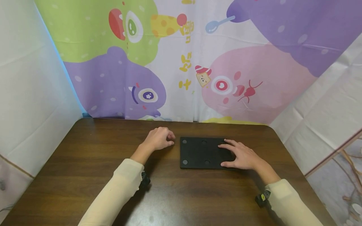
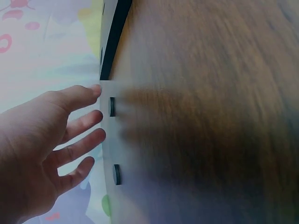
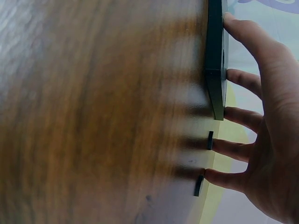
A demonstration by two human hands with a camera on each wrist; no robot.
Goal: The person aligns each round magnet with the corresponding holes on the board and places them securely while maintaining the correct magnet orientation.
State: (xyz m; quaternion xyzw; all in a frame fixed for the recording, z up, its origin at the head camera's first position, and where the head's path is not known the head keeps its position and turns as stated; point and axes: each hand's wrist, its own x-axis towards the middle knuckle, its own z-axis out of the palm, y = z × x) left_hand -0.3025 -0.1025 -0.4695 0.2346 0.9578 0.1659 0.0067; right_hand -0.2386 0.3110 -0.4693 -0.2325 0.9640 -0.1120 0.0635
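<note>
A flat black rectangular board with several round grey discs on its top lies on the table. Its right end is partly hidden by my right hand, whose fingers and thumb are spread over it. Contact between the thumb and the board's edge shows in the right wrist view. My left hand is held just left of the board, apart from it, its fingers loosely bent around nothing. In the left wrist view, that hand has separated, relaxed fingers, with the board beyond it.
The brown wooden table reaches back to a cartoon-printed curtain. Small dark pieces appear near the table's far edge in both wrist views; their kind is unclear. White sheets hang at both sides.
</note>
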